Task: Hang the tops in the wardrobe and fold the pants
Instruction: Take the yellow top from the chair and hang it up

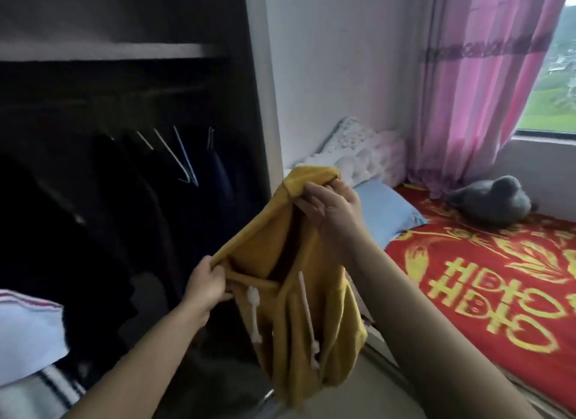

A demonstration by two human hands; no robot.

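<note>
While both hands, left hand (208, 283) and right hand (335, 205), pinch the yellow hoodie (299, 281), its drawstrings (307, 314) could snag hangers (184, 156) at ten o'clock.

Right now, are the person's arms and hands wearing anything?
No. Both forearms are bare as far as the picture shows, with no sleeves in view. The left hand and right hand have no gloves, and I see no rings, watch or bracelets.

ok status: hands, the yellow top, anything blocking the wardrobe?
Left hand and right hand both gripping yellow hoodie, held up. No hanger visible in it. Wardrobe open, path clear.
</note>
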